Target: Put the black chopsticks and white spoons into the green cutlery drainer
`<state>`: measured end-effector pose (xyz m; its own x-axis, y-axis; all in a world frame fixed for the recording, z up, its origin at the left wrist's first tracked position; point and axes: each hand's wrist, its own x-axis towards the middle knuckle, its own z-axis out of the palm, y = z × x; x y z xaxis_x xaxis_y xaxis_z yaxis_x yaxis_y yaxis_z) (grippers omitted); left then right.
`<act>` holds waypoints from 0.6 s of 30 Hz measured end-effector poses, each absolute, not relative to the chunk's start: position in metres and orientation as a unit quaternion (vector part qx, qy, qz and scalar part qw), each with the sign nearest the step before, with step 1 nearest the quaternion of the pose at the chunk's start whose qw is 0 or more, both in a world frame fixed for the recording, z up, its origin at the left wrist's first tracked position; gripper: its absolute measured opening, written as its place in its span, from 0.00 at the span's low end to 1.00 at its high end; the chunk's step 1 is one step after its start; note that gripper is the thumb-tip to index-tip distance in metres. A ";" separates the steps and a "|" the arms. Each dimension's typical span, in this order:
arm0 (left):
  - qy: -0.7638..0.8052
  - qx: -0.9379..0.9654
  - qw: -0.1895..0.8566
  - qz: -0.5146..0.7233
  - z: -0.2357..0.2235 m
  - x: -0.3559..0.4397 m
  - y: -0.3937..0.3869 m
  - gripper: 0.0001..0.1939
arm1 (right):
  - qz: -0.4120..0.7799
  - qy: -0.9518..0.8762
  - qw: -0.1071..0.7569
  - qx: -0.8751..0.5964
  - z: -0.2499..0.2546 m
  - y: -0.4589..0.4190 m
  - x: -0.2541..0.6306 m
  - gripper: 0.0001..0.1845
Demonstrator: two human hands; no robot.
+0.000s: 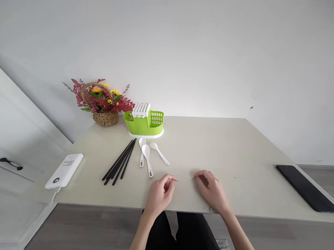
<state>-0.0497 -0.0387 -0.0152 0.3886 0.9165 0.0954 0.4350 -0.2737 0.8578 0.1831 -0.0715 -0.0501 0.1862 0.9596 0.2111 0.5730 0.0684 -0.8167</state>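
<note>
My left hand (159, 194) rests near the table's front edge, fingers curled loosely toward the thumb, with nothing seen in it. Across a short gap, my right hand (213, 190) lies on the tabletop, its fingers bent in with the thumb close to them and no object showing. Just beyond my left hand are three white spoons: one (147, 160) in front, another (141, 151) partly behind it, and a third (160, 153) slanting right. To their left, several black chopsticks (120, 162) lie in a loose fan. Behind the spoons stands a green utensil basket (140, 126) with a white slatted piece (141, 110) on top.
A wicker basket (106, 119) of artificial flowers (100, 95) stands at the back left by the wall. At the left edge lies a white power bank (65, 171) with a cable (54, 197). A black phone (306, 188) lies at the right edge of the table (208, 141).
</note>
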 end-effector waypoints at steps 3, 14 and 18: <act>0.455 0.736 0.393 0.310 -0.015 -0.050 -0.039 0.17 | 0.226 -0.598 0.417 -0.646 -0.050 -0.073 0.184 0.14; 0.448 0.738 0.394 0.317 -0.018 -0.050 -0.041 0.15 | 0.232 -0.602 0.401 -0.651 -0.053 -0.074 0.186 0.16; 0.448 0.741 0.390 0.314 -0.017 -0.050 -0.041 0.15 | 0.230 -0.603 0.399 -0.651 -0.053 -0.074 0.187 0.16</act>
